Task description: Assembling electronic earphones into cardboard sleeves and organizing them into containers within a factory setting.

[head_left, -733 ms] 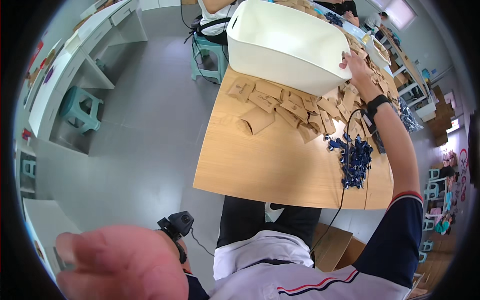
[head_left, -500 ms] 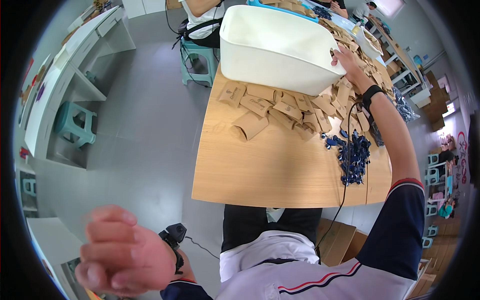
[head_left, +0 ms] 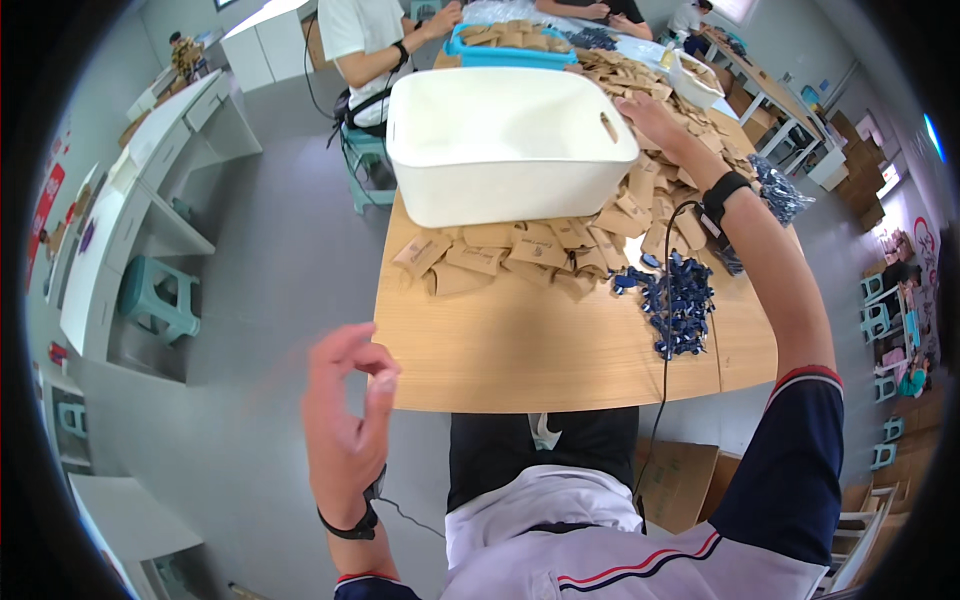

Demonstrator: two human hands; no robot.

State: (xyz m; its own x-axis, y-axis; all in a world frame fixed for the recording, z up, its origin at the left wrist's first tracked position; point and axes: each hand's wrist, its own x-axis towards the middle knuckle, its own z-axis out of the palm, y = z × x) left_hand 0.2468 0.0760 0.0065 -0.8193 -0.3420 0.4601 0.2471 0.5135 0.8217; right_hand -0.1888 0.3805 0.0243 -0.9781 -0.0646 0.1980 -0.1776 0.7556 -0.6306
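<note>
A white plastic bin (head_left: 500,195) stands at 12 o'clock, its hollow facing up, among brown kraft pillow boxes (head_left: 538,250) on a pale wood table (head_left: 530,360). Between 1 and 2 o'clock, the worker's right hand (head_left: 652,122) reaches to the bin's right end, fingertips beside the oval handle slot; that placing would suit steadying the end, though whether the fingers grip or merely touch cannot be told. At 8 o'clock, the left hand (head_left: 345,410), slightly blurred, holds nothing, fingers bent and thumb set apart, well away from the bin.

Boxes crowd the bin's front wall and right end; whether its base rests on some is hidden. Dark-blue small pieces (head_left: 690,310) sit heaped at 3 o'clock, apparently grouped by kind, a black cable (head_left: 664,385) crossing in front of them.

The table's left edge runs down from 10 to 8 o'clock, with grey floor (head_left: 270,300) beyond it and the left hand just outside. Room for moving looks widest between the boxes and the front edge at 6 o'clock, and tightest at 11, where a co-worker in a white top (head_left: 345,45) sits near the bin.
</note>
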